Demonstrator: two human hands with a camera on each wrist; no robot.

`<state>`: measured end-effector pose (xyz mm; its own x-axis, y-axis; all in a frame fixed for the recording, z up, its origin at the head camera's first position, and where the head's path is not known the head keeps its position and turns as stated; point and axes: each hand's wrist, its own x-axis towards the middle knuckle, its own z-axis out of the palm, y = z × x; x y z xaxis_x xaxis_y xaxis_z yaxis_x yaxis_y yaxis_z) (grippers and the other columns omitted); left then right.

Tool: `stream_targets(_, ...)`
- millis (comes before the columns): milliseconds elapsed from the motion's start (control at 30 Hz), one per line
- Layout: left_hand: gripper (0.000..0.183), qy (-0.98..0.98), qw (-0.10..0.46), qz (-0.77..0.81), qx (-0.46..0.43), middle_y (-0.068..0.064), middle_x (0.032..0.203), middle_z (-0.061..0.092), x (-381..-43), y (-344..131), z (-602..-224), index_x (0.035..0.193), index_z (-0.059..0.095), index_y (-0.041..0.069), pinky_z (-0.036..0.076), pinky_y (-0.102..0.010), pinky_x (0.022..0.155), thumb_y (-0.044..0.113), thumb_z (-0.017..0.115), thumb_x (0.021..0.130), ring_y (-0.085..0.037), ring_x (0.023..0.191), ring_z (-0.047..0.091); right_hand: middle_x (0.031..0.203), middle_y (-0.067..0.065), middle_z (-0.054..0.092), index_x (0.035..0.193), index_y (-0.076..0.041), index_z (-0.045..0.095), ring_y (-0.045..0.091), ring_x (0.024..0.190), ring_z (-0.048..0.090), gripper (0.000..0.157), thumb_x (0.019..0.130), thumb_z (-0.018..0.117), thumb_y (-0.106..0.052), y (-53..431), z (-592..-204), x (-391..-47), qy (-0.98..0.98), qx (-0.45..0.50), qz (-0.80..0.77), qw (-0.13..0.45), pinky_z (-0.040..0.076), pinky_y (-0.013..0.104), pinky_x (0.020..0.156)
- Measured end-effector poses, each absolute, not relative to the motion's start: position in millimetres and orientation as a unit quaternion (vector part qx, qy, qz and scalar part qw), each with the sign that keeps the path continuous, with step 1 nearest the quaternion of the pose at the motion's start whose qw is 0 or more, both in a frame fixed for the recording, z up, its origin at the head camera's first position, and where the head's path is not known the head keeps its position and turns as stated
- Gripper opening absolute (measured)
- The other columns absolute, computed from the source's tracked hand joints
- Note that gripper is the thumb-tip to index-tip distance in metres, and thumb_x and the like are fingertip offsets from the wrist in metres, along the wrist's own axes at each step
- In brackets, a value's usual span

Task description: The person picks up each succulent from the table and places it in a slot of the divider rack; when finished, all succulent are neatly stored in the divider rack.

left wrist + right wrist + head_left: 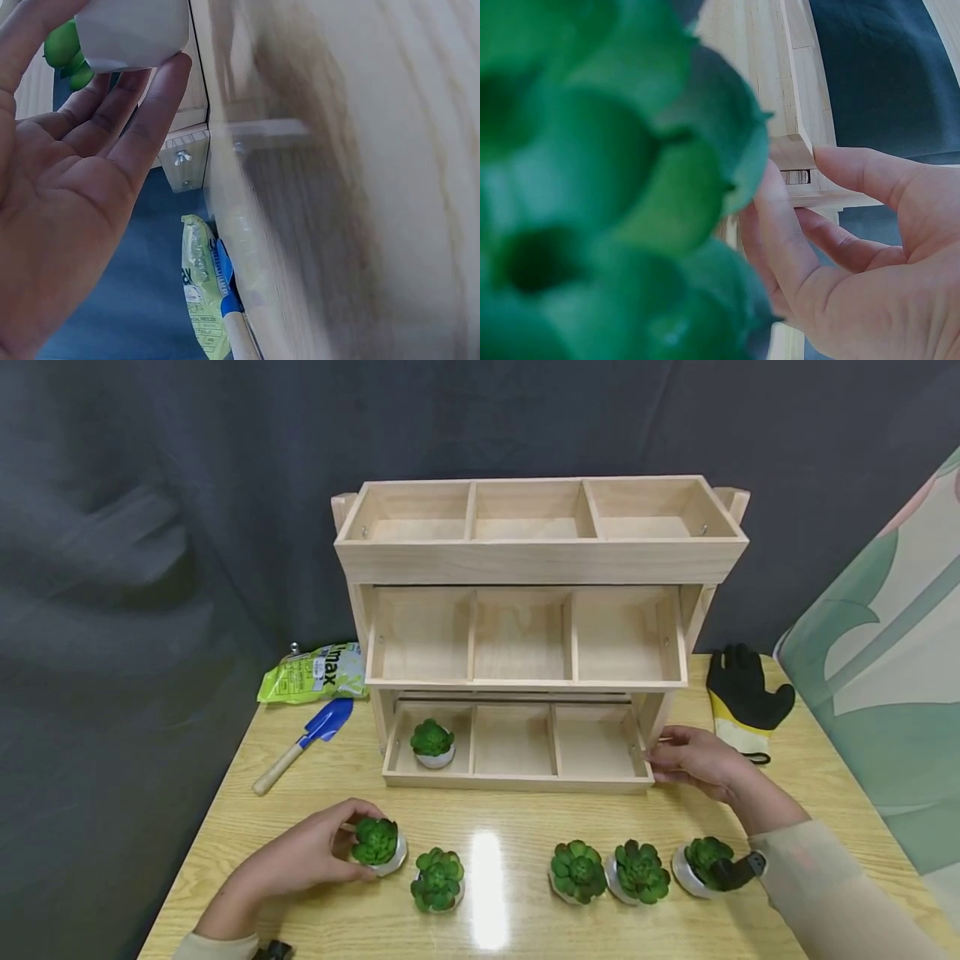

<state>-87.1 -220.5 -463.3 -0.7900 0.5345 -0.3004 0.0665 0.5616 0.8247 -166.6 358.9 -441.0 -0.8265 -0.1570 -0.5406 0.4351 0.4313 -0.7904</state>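
Note:
My left hand (330,847) holds a small potted succulent (377,843) by its white pot (135,34), fingers and thumb around it, near the table's front left. Another potted succulent (438,881) stands just right of it. My right hand (701,764) grips the right end of the bottom tray of a three-tier wooden planter shelf (540,564); in the right wrist view, thumb and fingers (780,225) lie on either side of the wood's corner. One potted succulent (432,742) sits in the bottom tray's left compartment.
Three potted succulents (641,872) stand in a row at the front right, one partly behind a black wrist mount. A blue trowel (303,743) and a green bag (315,674) lie left of the shelf. A black-and-yellow glove (742,693) lies at right.

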Motion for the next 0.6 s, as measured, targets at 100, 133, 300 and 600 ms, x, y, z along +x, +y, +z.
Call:
stream_targets(100, 0.066, 0.838, 0.270, 0.438, 0.180, -0.007, 0.139, 0.065, -87.9, -221.0, -461.2, 0.140, 0.057, 0.017, 0.057, -0.019, 0.098, 0.037, 0.091, 0.087, -0.030, 0.129, 0.065, 0.160, 0.039, 0.040, 0.163, 0.014, 0.019, 0.014, 0.111, 0.071, 0.074, 0.110, 0.060, -0.018, 359.3, -441.3, -166.4, 0.796, 0.089, -0.529, 0.281, 0.066, 0.030, 0.094)
stream_targets(133, 0.066, 0.838, 0.271, 0.439, 0.179, -0.007, 0.140, 0.064, -88.3, -221.1, -460.4, 0.140, 0.057, 0.017, 0.057, -0.019, 0.097, 0.037, 0.091, 0.087, -0.030, 0.130, 0.065, 0.160, 0.039, 0.040, 0.163, 0.014, 0.020, 0.014, 0.111, 0.071, 0.074, 0.110, 0.060, -0.018, 359.3, -441.6, -166.3, 0.795, 0.090, -0.530, 0.281, 0.066, 0.030, 0.094)
stream_targets(300, 0.067, 0.833, 0.274, 0.449, 0.172, -0.008, 0.141, 0.064, -91.9, -220.1, -455.4, 0.140, 0.057, 0.017, 0.059, -0.022, 0.095, 0.034, 0.092, 0.086, -0.031, 0.131, 0.064, 0.160, 0.039, 0.039, 0.163, 0.014, 0.019, 0.014, 0.110, 0.071, 0.075, 0.110, 0.061, -0.017, 359.8, -442.7, -166.0, 0.793, 0.094, -0.532, 0.282, 0.066, 0.030, 0.093)
stream_targets(600, 0.064, 0.837, 0.259, 0.443, 0.187, -0.008, 0.137, 0.065, -101.4, -215.6, -444.7, 0.139, 0.058, 0.018, 0.060, -0.023, 0.096, 0.035, 0.091, 0.087, -0.029, 0.126, 0.067, 0.161, 0.040, 0.039, 0.163, 0.014, 0.019, 0.016, 0.113, 0.071, 0.074, 0.110, 0.060, -0.017, 358.6, -440.5, -167.0, 0.797, 0.091, -0.527, 0.280, 0.066, 0.029, 0.093)
